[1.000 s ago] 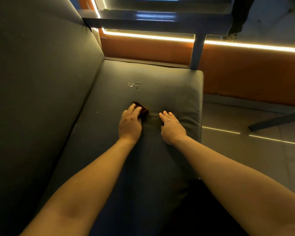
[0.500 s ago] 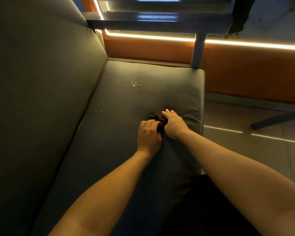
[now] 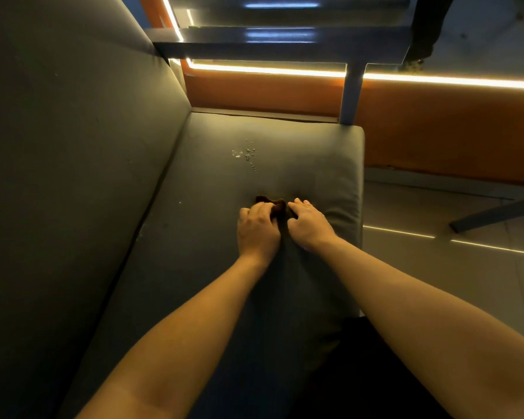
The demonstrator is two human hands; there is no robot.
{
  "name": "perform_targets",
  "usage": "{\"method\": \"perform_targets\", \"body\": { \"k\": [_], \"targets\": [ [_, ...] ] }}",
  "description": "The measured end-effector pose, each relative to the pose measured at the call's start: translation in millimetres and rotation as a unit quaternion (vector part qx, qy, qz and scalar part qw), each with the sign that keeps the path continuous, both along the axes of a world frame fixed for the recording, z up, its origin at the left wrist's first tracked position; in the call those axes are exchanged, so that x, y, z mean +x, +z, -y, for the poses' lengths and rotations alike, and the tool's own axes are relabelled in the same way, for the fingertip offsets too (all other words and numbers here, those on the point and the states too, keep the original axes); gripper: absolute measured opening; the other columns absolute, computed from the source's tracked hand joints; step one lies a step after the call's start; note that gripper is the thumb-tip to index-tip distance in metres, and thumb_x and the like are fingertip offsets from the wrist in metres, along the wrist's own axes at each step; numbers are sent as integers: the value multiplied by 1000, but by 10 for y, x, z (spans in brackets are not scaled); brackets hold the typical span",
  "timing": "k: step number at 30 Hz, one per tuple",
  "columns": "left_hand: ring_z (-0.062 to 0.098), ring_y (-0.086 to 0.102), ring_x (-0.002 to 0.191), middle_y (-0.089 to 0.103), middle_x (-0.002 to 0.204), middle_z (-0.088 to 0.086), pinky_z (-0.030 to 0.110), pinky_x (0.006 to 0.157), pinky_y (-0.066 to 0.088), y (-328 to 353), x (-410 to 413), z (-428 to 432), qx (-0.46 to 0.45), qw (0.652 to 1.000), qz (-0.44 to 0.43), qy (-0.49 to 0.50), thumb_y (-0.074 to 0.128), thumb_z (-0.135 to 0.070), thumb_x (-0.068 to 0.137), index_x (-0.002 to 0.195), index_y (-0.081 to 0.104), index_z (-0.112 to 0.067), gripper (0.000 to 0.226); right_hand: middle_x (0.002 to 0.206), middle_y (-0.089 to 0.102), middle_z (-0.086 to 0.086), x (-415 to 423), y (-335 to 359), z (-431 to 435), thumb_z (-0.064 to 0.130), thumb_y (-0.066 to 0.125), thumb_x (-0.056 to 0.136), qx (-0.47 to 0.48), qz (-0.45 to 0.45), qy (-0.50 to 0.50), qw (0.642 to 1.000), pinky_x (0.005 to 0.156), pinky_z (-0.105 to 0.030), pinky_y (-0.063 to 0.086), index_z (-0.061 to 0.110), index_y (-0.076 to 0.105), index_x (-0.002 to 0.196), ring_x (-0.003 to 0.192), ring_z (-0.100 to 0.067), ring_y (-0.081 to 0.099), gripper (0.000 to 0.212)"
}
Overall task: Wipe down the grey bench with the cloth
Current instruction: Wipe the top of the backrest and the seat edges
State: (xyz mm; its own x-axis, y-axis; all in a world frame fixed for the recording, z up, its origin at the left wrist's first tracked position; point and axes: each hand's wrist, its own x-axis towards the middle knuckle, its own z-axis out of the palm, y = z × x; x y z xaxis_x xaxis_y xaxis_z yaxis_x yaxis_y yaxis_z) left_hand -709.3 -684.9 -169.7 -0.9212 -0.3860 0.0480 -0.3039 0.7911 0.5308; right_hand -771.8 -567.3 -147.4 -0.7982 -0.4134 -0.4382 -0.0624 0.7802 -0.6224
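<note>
The left hand (image 3: 259, 229) is reaching forward, palm down, its fingers curling over a small dark cloth (image 3: 273, 204). Its grip is closing tight on the bunched fabric and pressing it into the seat. The right hand (image 3: 309, 222) is lying just right of that grip, palm down with bent fingers, its fingertips touching the cloth's right end. Whether its own grip is holding the fabric I cannot tell. Both bare forearms are stretching in from the bottom of the view.

The cloth is sitting on the grey padded worktop (image 3: 194, 237), roughly midway across its width. Beyond the grip, a cluster of pale specks (image 3: 247, 154) is lying on the cushion, well apart from the cloth. Left of the grip, the backrest (image 3: 73, 176) is rising as a broad grey cushion. Past the far end, a metal armrest (image 3: 285, 45) is standing on a post (image 3: 350, 95), and a light strip (image 3: 254, 69) is glowing along an orange wall (image 3: 451, 131).

The cushion's front edge is running near the right hand's right side, with the floor (image 3: 436, 282) lying below it. Left of the grip and ahead of it, the cushion is stretching wide to the backrest seam and the far end.
</note>
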Motion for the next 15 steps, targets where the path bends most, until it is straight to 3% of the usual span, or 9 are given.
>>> {"method": "perform_targets", "body": {
  "k": [2,4,6,8,10,12,14,15],
  "targets": [
    [27,57,96,72,107,6,38,78,49,94,-24,-139,41,999,-3,-10,51,-28,100,114,68,-19,24,147,53,-10,-26,66,12,19,42,101,-17,-16,-45,999,109,-39,38,12,56,141,138,-28,45,43],
    [26,64,93,73,101,4,39,79,54,229,-113,-186,123,992,4,10,50,-34,97,113,69,-23,27,121,66,-7,-74,115,30,22,43,99,-66,-15,-95,993,89,-37,44,18,66,123,114,-27,58,34],
    [22,66,98,72,105,3,41,89,55,303,-217,-161,267,961,1,64,52,-30,98,117,68,-22,26,120,67,-7,-126,146,56,22,46,96,-162,21,-123,979,95,-37,47,19,64,130,111,-24,60,38],
    [21,64,105,66,115,6,44,98,53,393,-321,-123,363,926,-26,102,54,-28,97,120,66,-20,27,123,64,-10,-183,200,108,25,51,97,-262,63,-165,949,100,-45,52,21,53,141,114,-30,62,44],
    [24,63,109,58,125,11,47,100,53,439,-423,-55,437,890,-45,121,53,-32,96,119,65,-21,29,126,57,-13,-245,277,198,28,57,101,-324,89,-193,922,90,-45,59,33,41,140,110,-32,63,42],
    [26,65,108,60,123,14,43,95,56,491,-461,19,504,853,-53,124,48,-32,100,121,63,-21,28,122,55,-14,-325,318,295,23,59,102,-340,96,-183,918,78,-37,62,37,37,125,104,-31,65,36],
    [23,67,103,67,115,10,38,89,58,522,-452,142,511,851,-53,105,42,-30,103,123,64,-22,31,116,57,-12,-432,296,380,13,60,100,-324,79,-159,929,70,-29,59,30,43,115,101,-29,64,28],
    [21,67,104,69,114,6,38,90,58,516,-447,234,476,874,-38,84,42,-33,101,125,66,-25,35,111,60,-10,-491,275,417,8,59,98,-303,59,-148,940,68,-25,55,26,50,108,100,-27,63,22]
  ]
}}
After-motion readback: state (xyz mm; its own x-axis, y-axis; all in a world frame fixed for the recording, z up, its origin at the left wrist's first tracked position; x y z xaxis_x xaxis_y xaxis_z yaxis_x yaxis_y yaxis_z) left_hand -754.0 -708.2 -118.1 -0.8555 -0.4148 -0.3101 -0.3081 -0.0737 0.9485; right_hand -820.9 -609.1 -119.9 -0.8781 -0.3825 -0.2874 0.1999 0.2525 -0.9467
